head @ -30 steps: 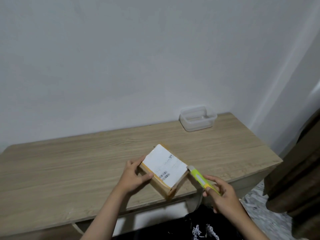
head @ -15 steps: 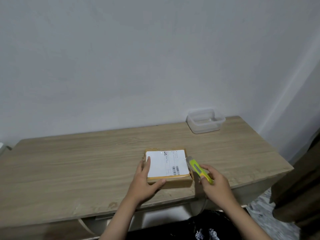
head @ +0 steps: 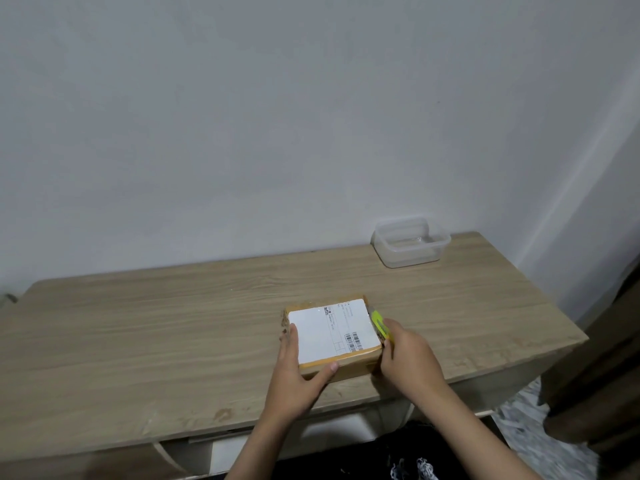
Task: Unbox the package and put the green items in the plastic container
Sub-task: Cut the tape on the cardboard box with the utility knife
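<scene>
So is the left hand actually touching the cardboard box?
Touching. The head view shows the left hand gripping the box, fingers on the left edge, thumb on the front.

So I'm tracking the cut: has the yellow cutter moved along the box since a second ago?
Yes. The cutter went from the box's corner to along its right edge.

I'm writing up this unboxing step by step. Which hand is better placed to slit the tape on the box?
The right hand: it already grips the yellow-green utility knife against the cardboard box's right edge. The left hand grips the box's near left corner, steadying it.
</scene>
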Demonstrator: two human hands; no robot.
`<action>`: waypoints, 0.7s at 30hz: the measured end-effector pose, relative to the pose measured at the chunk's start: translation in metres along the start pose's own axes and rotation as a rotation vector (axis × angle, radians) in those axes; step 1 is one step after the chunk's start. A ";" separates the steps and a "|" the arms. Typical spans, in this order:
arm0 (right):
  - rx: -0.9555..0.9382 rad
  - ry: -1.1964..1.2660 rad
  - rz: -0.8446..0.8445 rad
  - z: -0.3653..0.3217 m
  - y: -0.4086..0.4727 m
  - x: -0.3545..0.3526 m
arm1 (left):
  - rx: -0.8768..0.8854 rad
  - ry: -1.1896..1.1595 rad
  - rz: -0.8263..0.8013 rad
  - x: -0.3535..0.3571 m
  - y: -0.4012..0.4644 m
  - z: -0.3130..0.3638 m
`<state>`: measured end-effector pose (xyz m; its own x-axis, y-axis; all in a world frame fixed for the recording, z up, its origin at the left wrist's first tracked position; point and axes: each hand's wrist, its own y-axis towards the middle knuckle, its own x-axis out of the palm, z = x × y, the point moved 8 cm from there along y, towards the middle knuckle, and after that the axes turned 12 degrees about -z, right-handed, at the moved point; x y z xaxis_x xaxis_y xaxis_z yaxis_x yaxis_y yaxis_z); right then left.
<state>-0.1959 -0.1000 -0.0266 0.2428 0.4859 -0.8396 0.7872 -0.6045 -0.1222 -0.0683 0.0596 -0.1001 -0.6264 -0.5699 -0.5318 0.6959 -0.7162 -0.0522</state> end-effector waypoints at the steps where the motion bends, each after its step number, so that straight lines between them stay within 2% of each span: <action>1: 0.005 -0.015 -0.006 -0.001 0.002 0.002 | 0.001 0.003 0.002 0.000 0.000 0.000; 21: 0.075 -0.239 -0.230 -0.023 0.001 -0.005 | -0.033 0.000 0.045 -0.001 -0.001 -0.002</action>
<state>-0.1833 -0.0888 -0.0106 -0.0826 0.4585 -0.8848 0.7598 -0.5455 -0.3536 -0.0676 0.0621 -0.1009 -0.5941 -0.6016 -0.5340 0.7347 -0.6761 -0.0556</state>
